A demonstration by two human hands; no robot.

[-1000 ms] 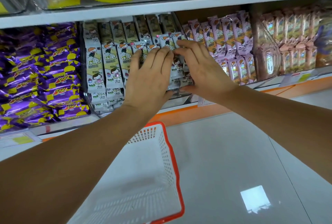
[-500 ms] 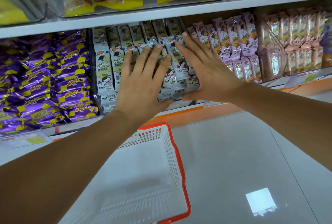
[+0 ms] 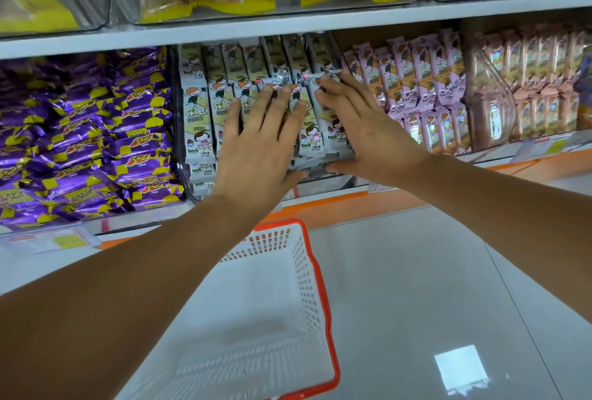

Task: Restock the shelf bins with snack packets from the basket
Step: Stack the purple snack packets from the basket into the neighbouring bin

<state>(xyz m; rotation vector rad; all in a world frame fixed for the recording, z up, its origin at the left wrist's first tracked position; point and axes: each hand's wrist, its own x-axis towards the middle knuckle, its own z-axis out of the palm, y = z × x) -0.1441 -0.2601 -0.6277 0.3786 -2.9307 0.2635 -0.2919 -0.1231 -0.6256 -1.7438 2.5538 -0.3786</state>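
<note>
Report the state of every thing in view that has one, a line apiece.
left hand, open, fingers straight, pressing on the white packets
right hand, open, pressing the same packets
white packets, upright in rows, filling their bin
basket, no packets in the part that shows
purple packets, piled loose, bin full
pink packets, upright in rows

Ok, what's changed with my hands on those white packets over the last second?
The right hand uncurled its fingers and now presses flat on the white snack packets; the left hand spread its fingers wider. Neither grips anything. Packets stay in their bin, basket unmoved.
</note>
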